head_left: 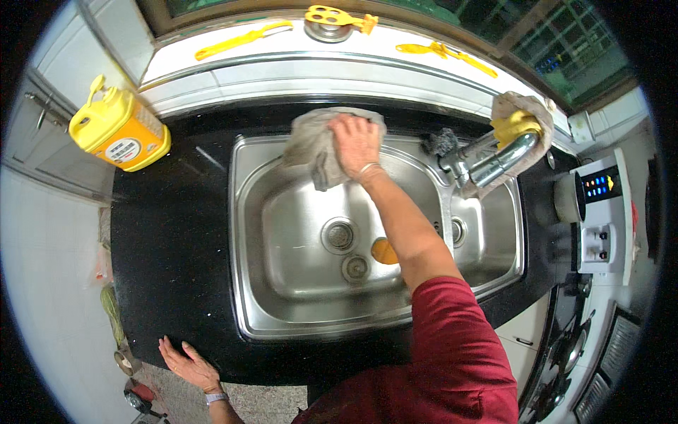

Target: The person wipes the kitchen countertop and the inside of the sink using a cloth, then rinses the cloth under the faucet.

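My right hand (355, 147) presses a grey cloth (321, 145) onto the far rim of the steel double-bowl sink (282, 275). Its fingers are bent over the cloth, and part of the cloth hangs toward the large bowl. At the lower left, my left hand (191, 366) rests at the front edge of the black countertop (169, 254), fingers stretched out and holding nothing. A drain (340, 235), a round metal strainer piece (356, 268) and an orange-brown round thing (384, 251) lie on the floor of the large bowl, below my right forearm.
A yellow jug (121, 127) stands on the counter at the left. The faucet (498, 166), draped with a cloth and yellow glove-like piece, rises between the bowls beside a dark scrubber (443, 143). Yellow-handled kitchen tools (244, 41) lie along the windowsill. A pot (569, 198) sits far right.
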`<state>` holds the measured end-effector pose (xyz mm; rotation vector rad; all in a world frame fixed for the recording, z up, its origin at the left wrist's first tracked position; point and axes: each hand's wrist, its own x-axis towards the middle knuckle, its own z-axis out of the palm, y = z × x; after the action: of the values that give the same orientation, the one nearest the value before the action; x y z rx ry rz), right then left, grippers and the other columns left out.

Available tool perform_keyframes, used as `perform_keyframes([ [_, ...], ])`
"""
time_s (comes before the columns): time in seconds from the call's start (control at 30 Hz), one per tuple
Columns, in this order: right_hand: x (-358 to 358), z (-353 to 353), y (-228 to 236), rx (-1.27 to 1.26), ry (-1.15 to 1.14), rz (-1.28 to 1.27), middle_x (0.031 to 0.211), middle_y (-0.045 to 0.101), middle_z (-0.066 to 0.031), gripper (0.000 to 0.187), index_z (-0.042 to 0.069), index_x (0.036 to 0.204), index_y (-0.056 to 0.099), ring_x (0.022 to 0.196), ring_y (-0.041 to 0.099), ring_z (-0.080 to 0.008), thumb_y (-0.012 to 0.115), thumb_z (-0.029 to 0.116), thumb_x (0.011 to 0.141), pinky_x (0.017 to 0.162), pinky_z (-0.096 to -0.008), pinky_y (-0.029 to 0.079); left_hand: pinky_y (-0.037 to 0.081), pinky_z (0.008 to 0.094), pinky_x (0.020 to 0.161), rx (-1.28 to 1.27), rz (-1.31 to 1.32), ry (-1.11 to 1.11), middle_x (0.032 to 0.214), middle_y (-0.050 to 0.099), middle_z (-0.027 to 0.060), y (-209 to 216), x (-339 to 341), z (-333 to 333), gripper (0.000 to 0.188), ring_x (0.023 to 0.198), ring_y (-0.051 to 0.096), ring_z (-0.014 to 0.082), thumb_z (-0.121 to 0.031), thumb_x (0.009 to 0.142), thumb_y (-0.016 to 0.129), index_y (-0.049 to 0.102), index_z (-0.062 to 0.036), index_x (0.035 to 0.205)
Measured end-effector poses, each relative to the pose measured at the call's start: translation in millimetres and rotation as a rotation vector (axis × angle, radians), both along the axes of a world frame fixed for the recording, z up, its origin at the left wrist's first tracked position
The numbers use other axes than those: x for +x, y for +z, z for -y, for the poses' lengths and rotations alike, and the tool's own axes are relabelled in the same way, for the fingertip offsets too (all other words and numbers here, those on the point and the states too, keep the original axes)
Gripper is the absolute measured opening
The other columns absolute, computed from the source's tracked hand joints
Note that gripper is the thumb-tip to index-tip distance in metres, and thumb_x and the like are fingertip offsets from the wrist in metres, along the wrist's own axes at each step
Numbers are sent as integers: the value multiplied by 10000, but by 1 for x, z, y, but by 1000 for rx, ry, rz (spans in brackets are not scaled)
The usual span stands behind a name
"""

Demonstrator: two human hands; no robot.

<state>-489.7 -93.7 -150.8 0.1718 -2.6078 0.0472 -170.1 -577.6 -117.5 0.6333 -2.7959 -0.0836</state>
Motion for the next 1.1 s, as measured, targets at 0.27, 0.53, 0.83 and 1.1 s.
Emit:
perform_keyframes([
  [0.27, 15, -62, -7, -124, -648, -213, 1073, 568, -70, 217, 163, 1079, 552, 1051, 534, -305, 574, 169, 863, 897, -465, 411, 293, 461, 1128, 6, 14, 32, 1450, 444, 196, 4, 4, -4, 522, 1352, 401, 357, -360, 1034, 411, 466, 25, 1383],
  [0.53, -26, 112, -12, -276, -469, -72, 1139, 517, -100, 275, 161, 1109, 557, 1127, 469, -287, 573, 136, 835, 883, -527, 336, 275, 451, 1135, 39, 20, 33, 1462, 430, 181, 3, -1, -6, 538, 1365, 382, 335, -382, 1028, 404, 473, 12, 1388],
  [0.83, -25, -27, 44, -956, -237, -527, 948, 542, -114, 219, -12, 967, 527, 941, 528, -225, 516, -99, 766, 898, -353, 437, 313, 453, 1111, -10, -13, 24, 1425, 468, 195, 1, 4, 2, 502, 1320, 433, 358, -327, 1030, 432, 457, 27, 1385],
  [1.1, -82, -12, 44, -767, -585, -677, 1116, 496, -238, 308, -39, 1096, 475, 1073, 445, -394, 531, 77, 817, 978, -511, 305, 323, 449, 1109, -3, -12, 16, 1428, 466, 199, 2, -1, -5, 476, 1327, 429, 357, -284, 1016, 473, 471, 34, 1371],
])
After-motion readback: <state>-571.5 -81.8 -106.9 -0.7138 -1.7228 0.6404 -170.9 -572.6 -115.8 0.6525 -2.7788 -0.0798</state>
